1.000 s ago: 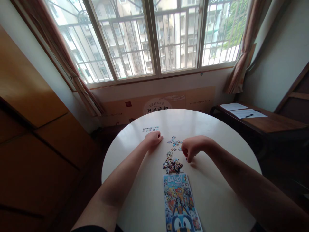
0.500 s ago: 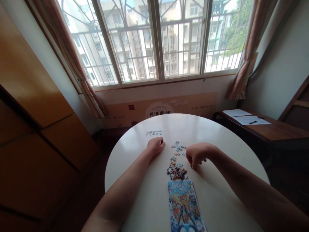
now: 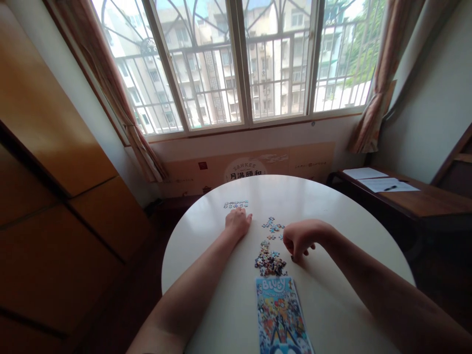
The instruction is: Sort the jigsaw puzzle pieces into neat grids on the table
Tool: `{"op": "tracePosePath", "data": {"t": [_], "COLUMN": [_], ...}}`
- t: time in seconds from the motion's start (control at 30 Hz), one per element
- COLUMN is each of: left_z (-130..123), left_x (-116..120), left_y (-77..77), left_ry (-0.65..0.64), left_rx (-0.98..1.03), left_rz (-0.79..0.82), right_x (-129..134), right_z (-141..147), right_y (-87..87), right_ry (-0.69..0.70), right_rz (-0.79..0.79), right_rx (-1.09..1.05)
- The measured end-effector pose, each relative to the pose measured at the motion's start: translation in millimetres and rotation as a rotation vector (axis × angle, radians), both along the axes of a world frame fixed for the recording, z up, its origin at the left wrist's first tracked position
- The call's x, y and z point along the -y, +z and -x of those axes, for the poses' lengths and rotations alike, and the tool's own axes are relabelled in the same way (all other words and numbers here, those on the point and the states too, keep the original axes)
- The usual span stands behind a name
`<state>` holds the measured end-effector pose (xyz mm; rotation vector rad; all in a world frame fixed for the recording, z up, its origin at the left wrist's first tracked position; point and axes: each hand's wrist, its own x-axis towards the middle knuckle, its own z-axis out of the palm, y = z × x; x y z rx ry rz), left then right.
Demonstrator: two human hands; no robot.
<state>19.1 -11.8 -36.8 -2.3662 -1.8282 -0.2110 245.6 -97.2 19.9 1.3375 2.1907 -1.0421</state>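
My left hand (image 3: 238, 222) rests on the round white table, its thumb apart from the fingers, which reach toward neat rows of jigsaw pieces (image 3: 236, 203). I see nothing held in it. To the right, my right hand (image 3: 302, 238) points down with thumb and fingertips pinched on a small dark puzzle piece (image 3: 293, 258) at the tabletop. Between the hands lies a loose heap of puzzle pieces (image 3: 271, 263). Several scattered pieces (image 3: 273, 227) lie just beyond it. Nearest me is a colourful Bluey picture sheet or box (image 3: 280, 314), below the heap.
The round table (image 3: 214, 305) stands before a barred window (image 3: 273, 73). At the right, a brown wooden side table (image 3: 431, 196) bears papers (image 3: 387, 185) and a dark pen. An orange-brown cabinet (image 3: 47, 123) stands at the left.
My left hand's fingers have uncurled a little and stretched toward the rows of pieces. The right hand stays almost in place, still pinching low at the table. The view has shifted slightly.
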Motion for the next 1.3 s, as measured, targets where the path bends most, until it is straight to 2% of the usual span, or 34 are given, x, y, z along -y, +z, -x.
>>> {"op": "tracePosePath", "data": {"t": [0.17, 0.33, 0.57, 0.77, 1.07, 1.3], "left_z": [1, 2, 2, 3, 6, 12], "left_x": [-3, -6, -13, -15, -24, -26], "left_y": [-1.3, -0.3, -0.9, -4.6, -5.4, -2.9], "left_ry": [0.003, -0.006, 0.01, 0.007, -0.054, -0.088], "left_rx": [-0.031, -0.061, -0.072, -0.066, -0.084, -0.074], "left_rz": [0.061, 0.09, 0.126, 0.106, 0.158, 0.142], "right_x": [-5, -17, -32, -38, -42, -45], "right_z": [-7, -18, -16, -11, -13, -16], "right_y": [-2.0, -7.6, -23.1, -32.3, -38.5, -40.1], "right_ry": [0.002, -0.024, -0.255, -0.23, -0.234, -0.23], "right_rz": [0.075, 0.055, -0.357, -0.684, -0.884, -0.92], "right_rx": [-0.106, -0.353, -0.657, -0.777, -0.828, -0.82]}}
